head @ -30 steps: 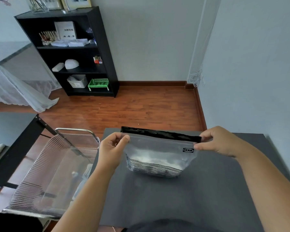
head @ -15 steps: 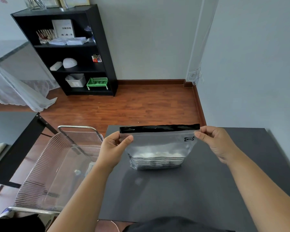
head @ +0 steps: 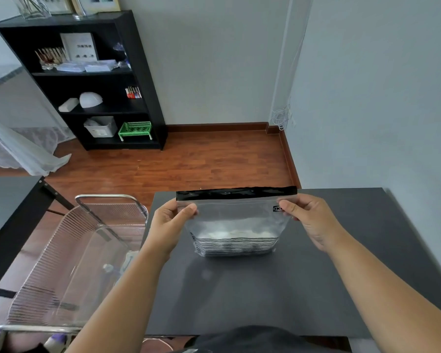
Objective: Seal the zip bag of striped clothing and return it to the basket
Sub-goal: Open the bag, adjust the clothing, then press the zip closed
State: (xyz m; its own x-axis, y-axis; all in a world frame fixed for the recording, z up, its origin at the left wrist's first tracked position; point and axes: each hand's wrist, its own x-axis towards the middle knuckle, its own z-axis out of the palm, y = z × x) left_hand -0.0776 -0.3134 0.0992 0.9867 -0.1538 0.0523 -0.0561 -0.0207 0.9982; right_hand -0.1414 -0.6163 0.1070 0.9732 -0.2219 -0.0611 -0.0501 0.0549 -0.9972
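A clear zip bag [head: 236, 220] with a black zip strip along its top stands upright on the dark grey table [head: 265, 296]. Folded black-and-white striped clothing [head: 236, 245] lies in its bottom. My left hand [head: 172, 222] pinches the bag's upper left corner just under the strip, thumb on the near side. My right hand [head: 308, 217] pinches the upper right corner, partly covering the printed logo. The wire basket [head: 69, 253] stands to the left of the table, lower than its top, with clear bags inside.
A black shelf unit [head: 92, 80] with small items and a green crate [head: 135, 129] stands against the far wall. Wooden floor lies beyond the table. A wall runs close along the right. A black frame leg [head: 15, 233] slants left of the basket.
The bag has tilted upright and its black strip now runs level. Both hands shifted slightly along the top corners, still pinching them. The view moved a little closer.
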